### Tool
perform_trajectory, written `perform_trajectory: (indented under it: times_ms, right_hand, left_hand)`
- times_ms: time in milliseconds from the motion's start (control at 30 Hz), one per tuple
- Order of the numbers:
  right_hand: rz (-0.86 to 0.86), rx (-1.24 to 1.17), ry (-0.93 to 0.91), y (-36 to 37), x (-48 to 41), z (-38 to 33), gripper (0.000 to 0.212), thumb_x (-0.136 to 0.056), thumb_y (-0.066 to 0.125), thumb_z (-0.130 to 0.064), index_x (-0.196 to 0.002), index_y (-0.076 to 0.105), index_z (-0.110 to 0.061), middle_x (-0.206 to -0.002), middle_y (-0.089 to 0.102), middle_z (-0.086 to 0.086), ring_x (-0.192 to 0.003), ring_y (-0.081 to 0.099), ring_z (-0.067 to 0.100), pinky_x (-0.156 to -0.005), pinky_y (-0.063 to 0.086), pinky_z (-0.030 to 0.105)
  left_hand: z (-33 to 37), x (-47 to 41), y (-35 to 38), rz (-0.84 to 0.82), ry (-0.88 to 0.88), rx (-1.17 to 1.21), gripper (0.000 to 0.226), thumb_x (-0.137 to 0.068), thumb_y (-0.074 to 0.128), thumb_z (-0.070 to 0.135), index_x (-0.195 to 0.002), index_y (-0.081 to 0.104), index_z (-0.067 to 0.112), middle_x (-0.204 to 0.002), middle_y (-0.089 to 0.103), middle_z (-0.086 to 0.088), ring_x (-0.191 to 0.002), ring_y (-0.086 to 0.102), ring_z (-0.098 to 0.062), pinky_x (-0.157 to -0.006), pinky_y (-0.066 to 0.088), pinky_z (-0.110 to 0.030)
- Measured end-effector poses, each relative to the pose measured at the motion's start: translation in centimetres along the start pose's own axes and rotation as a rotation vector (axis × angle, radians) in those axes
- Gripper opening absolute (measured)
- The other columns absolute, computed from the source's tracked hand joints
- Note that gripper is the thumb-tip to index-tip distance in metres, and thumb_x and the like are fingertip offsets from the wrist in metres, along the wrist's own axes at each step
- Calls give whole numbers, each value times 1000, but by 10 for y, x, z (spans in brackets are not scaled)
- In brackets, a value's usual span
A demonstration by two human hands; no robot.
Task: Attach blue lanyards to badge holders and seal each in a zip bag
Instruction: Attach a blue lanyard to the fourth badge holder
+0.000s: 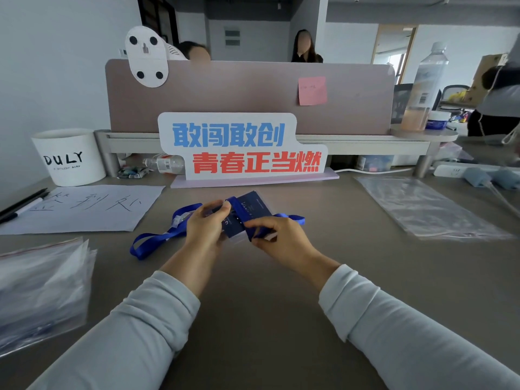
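Lanyard (157, 238): wind it flat round the badge holder (254, 205), held centre between your hands (tail trails left).
Left hand (205, 225): fingers curled, pinching the holder's left edge.
Right hand (278, 235): pinching the strap, seemingly at the holder's near corner.
Zip bag (427, 209): flat at right; keep the bundle slim.

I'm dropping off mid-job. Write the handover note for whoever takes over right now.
Left hand: pinches the badge holder at its top edge.
Right hand: pinches the lanyard where it crosses the holder; the rest of the strap trails left on the table.
A clear zip bag lies flat to the right; a bag stack sits at left.
Done: cannot tell whether the lanyard is clipped on.
Left: finish attaching, bag the set, seal.
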State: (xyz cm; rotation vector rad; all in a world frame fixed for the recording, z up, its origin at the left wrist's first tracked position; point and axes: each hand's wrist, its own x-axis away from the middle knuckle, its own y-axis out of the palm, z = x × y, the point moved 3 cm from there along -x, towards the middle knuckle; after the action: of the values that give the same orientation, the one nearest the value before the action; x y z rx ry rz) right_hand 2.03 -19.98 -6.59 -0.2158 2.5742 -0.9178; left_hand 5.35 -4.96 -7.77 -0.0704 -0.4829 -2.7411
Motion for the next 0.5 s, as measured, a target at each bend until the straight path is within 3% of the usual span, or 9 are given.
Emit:
perform_trajectory:
  times_ms: [100, 267, 500]
  right_hand:
    - [28, -14, -9, 1, 0, -1, 38, -86, 61, -5, -120, 63, -21, -97, 57, -11, -80, 53, 2, -67, 39, -2]
    - [34, -24, -15, 2, 1, -2, 38, -86, 59, -3, -121, 63, -19, -93, 56, -10, -85, 54, 6, -70, 37, -2]
    - [34, -5, -23, 1, 1, -2, 38, -87, 58, -5, -122, 62, -21, -96, 56, -10, -87, 53, 5, -71, 37, -3]
  left_hand:
    - [0, 1, 3, -12, -100, 68, 21, -84, 65, 16, -103, 57, 14, -106, 63, -10, -84, 63, -19, -59, 50, -29]
    - [-3, 0, 6, -64, -186, 88, 39, -85, 64, 26, -119, 53, 9, -111, 65, -11, -93, 65, -23, -65, 52, -31]
    - [2, 6, 11, -172, -190, 130, 25, -93, 51, 28, -111, 52, 10, -99, 64, -9, -85, 63, -18, -62, 50, -30]
